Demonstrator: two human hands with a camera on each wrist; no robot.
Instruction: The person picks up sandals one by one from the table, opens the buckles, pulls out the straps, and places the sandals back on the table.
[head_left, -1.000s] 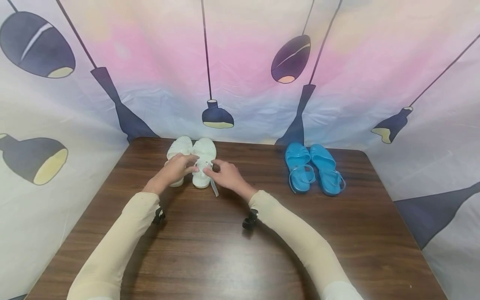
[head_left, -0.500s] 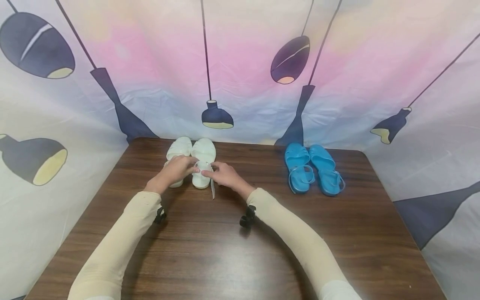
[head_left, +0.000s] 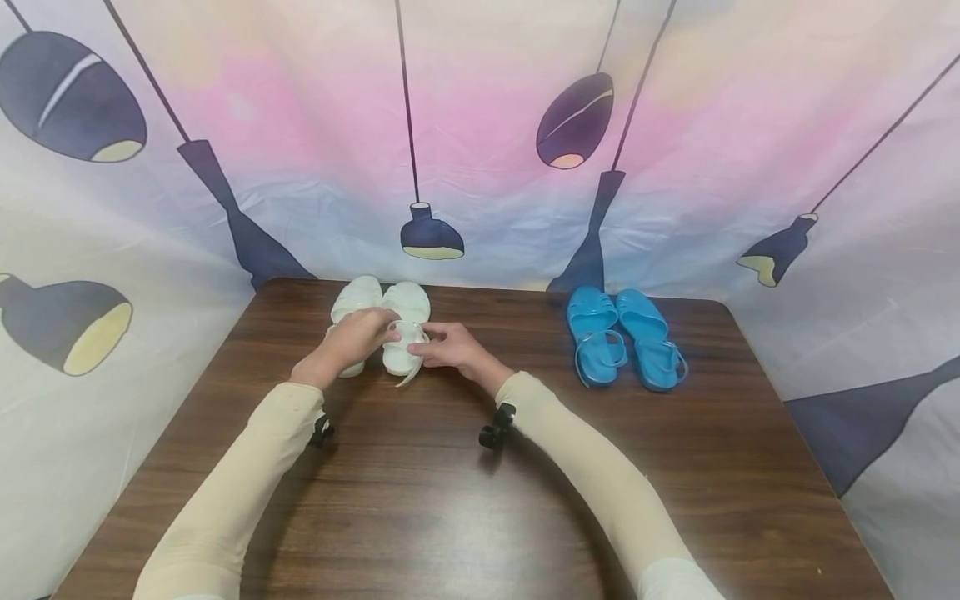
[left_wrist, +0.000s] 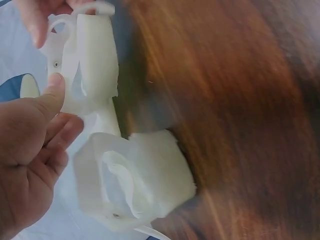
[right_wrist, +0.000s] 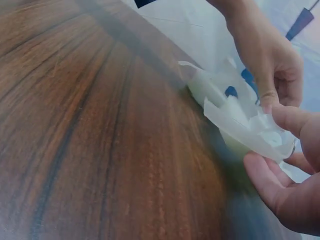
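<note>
Two white sandals stand side by side at the table's back left. My left hand [head_left: 356, 340] pinches the left side of the right-hand white sandal [head_left: 411, 300] at its ankle strap. Its thumb presses near a small rivet [left_wrist: 56, 64] in the left wrist view. My right hand [head_left: 453, 348] pinches the same strap on the other side, between thumb and fingers. The strap's loose end [head_left: 408, 379] curves out below the right hand, past the heel. The other white sandal [head_left: 360, 292] is partly hidden behind my left hand.
A pair of blue sandals [head_left: 592, 308] with looped ankle straps stands at the table's back right. Behind the brown wooden table [head_left: 420, 500] hangs a cloth backdrop [head_left: 487, 108] printed with lamps. A small black camera [head_left: 495, 429] sits on my right wrist.
The strap's loose end has swung from hanging straight down at the right to curving left behind the heel. Both hands keep nearly the same place, with the right fingers shifting slightly.
</note>
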